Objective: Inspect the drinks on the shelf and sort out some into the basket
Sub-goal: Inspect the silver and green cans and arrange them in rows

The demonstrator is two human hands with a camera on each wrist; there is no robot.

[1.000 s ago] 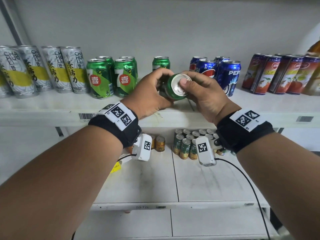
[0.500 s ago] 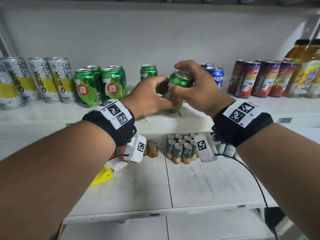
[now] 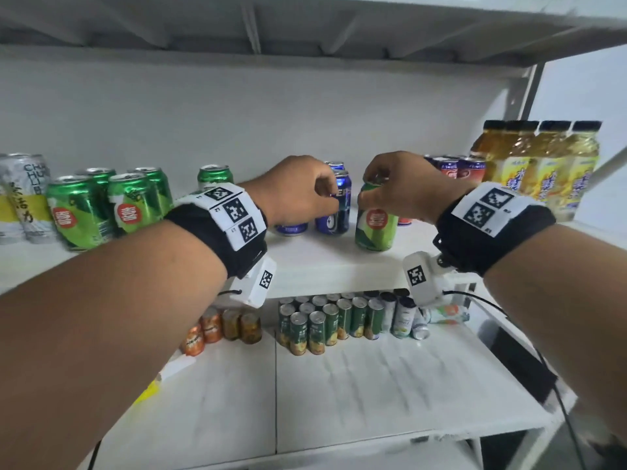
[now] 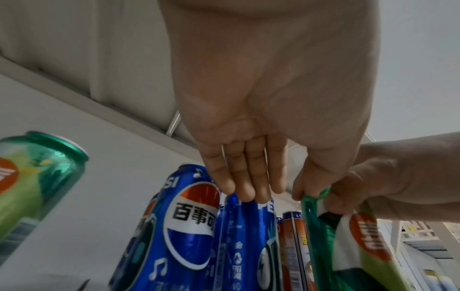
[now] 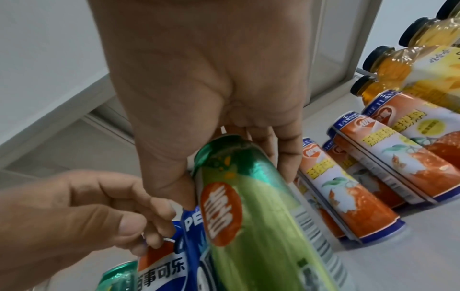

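- Our right hand (image 3: pixel 400 188) gripped the top rim of a green 7-Up can (image 3: pixel 376 225); its fingers (image 5: pixel 286 149) curled round the lid from above.
- The can stood upright on the white shelf (image 3: pixel 332 262), near the front edge, just right of the blue Pepsi cans (image 3: pixel 334 205).
- Our left hand (image 3: pixel 298 191) hovered beside it, in front of the Pepsi cans. Its fingers (image 4: pixel 245 177) were loosely curled and pressed side by side, holding nothing, the thumb close to the green can's rim.
- More green 7-Up cans (image 3: pixel 105 205) stood at the left, with tall white and yellow cans (image 3: pixel 23 198) beyond them.
- Orange-labelled cans (image 5: pixel 361 167) and yellow tea bottles (image 3: pixel 539 164) stood at the right.
- Small cans (image 3: pixel 325 320) were grouped on the lower shelf.
- We could not see any basket.
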